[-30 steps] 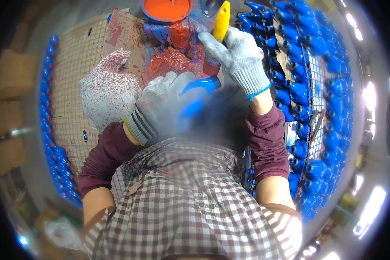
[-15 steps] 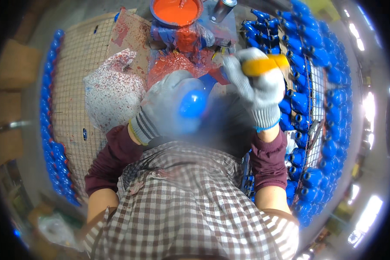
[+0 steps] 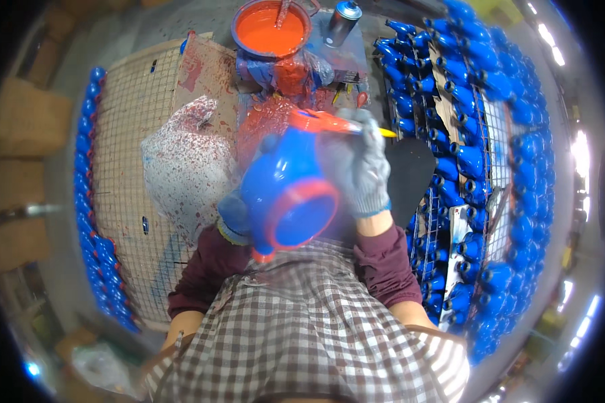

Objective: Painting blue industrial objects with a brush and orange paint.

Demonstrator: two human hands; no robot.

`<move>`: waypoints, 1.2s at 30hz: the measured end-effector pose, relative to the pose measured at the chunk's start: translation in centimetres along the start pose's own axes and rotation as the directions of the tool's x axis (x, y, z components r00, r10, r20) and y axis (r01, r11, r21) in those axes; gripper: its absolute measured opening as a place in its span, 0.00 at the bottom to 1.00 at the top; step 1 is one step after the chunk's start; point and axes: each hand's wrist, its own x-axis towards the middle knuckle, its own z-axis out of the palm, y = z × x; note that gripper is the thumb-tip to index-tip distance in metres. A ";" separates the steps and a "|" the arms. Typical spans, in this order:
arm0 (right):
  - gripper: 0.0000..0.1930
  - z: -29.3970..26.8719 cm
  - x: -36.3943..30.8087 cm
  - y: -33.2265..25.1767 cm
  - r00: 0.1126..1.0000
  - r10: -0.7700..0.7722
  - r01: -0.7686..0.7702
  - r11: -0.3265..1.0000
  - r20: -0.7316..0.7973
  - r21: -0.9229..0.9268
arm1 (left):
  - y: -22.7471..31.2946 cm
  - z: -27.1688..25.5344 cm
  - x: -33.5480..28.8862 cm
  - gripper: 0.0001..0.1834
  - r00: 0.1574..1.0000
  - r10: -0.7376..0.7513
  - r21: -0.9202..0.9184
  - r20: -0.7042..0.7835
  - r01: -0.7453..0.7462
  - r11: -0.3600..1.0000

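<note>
In front of my apron I hold a glossy blue vase-like vessel [image 3: 265, 178], tilted so that a round blue face ringed in red points toward me. My left hand [image 3: 234, 213], in a grey knit glove, grips its left side; much of that hand is hidden behind the vessel. My right hand [image 3: 368, 161], also gloved and partly blurred, is closed on a paintbrush [image 3: 339, 125] with a yellow handle end. Wet red paint covers the brush's head, which is at the red-coated narrow end of the vessel. A small red knob sticks out at the vessel's lower left.
A bowl of orange-red paint [image 3: 235, 37] with a stick in it stands ahead, beside a dark can [image 3: 339, 25]. Many blue vessels [image 3: 470, 161] fill racks at the right. Blue pieces line the left edge of a wire mesh [image 3: 124, 154]. A paint-spattered white cloth [image 3: 188, 158] lies nearby.
The vessel has come up and turned, its red-ringed face now showing. My right hand has moved left and down, bringing the brush to the vessel's narrow end.
</note>
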 end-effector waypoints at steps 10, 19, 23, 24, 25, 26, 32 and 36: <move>0.14 1.8 1.6 0.3 0.961 0.202 -0.247 0.933 0.187 0.263 | 2.2 -2.0 -1.2 0.35 0.968 -0.252 0.412 -0.001 0.230 0.882; 0.09 1.2 0.9 -6.2 0.984 -0.161 0.096 0.840 -0.075 -0.534 | 4.9 5.8 0.7 0.48 0.911 -0.037 0.870 0.410 -0.402 -0.286; 0.09 2.3 1.1 -5.7 0.945 -0.311 0.217 0.826 -0.101 -0.520 | 3.6 6.0 0.6 0.48 0.989 0.131 0.991 -0.075 0.059 0.122; 0.08 2.6 0.9 -6.0 0.939 -0.337 0.239 0.786 -0.072 -0.569 | 3.3 6.0 0.7 0.48 0.984 0.107 0.930 -0.144 0.098 0.355; 0.08 2.7 0.5 -6.4 0.931 -0.362 0.262 0.744 -0.041 -0.615 | 3.0 6.0 0.7 0.47 0.977 0.069 0.813 -0.204 0.130 0.567; 0.08 2.7 0.2 -6.6 0.921 -0.390 0.278 0.679 -0.013 -0.680 | 2.8 5.8 0.8 0.47 0.977 0.078 0.764 -0.198 0.104 0.637; 0.10 4.3 -0.6 -6.6 0.917 -0.379 0.378 0.726 0.126 -0.575 | 2.4 6.7 1.0 0.47 0.965 0.053 0.720 -0.258 0.155 0.677; 0.12 4.6 -0.3 -6.2 0.903 -0.383 0.399 0.573 0.196 -0.716 | 2.6 6.7 0.9 0.46 0.963 0.063 0.763 -0.263 0.167 0.624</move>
